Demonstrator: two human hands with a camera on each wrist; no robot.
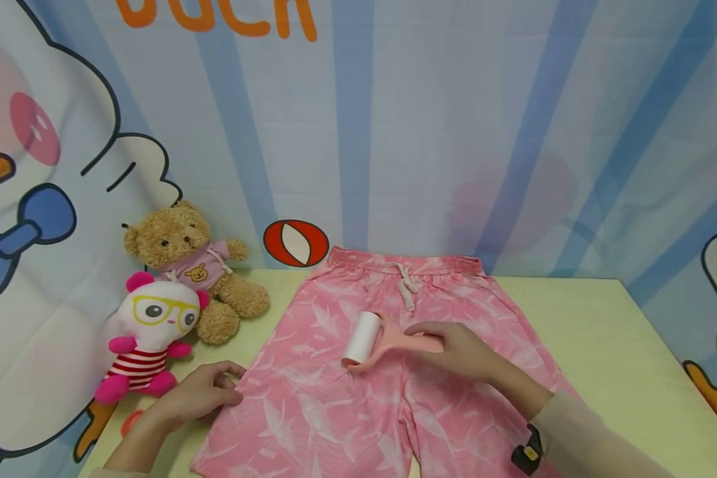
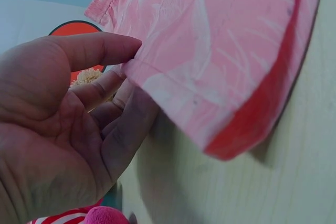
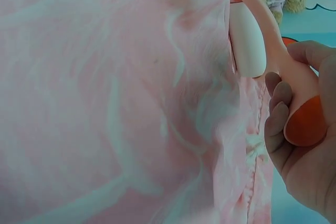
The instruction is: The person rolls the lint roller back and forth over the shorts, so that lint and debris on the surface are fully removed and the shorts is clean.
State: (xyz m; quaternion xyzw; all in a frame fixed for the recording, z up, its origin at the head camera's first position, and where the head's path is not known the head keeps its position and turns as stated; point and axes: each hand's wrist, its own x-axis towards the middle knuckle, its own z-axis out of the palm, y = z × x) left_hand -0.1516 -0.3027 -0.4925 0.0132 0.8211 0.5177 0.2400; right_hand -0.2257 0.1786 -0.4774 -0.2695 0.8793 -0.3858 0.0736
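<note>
Pink shorts [image 1: 311, 372] with a pale leaf-like print lie spread on the table, waistband toward the back wall. My right hand [image 1: 463, 352] grips the peach handle of a lint roller [image 1: 361, 337]. Its white roll rests over the upper middle of the shorts, below the white drawstring [image 1: 406, 285]. At the left side edge of the shorts, my left hand [image 1: 197, 393] pinches the fabric. The left wrist view shows the thumb on top and the fingers [image 2: 134, 111] beneath, with the leg opening [image 2: 247, 124] lifted a little.
A brown teddy bear [image 1: 233, 299] and a panda-like plush toy [image 1: 140, 364] sit at the left of the pale table [image 1: 597, 358]. A small orange-red object [image 1: 131, 422] lies near my left wrist. A printed cloth backdrop [image 1: 430, 133] rises behind the table.
</note>
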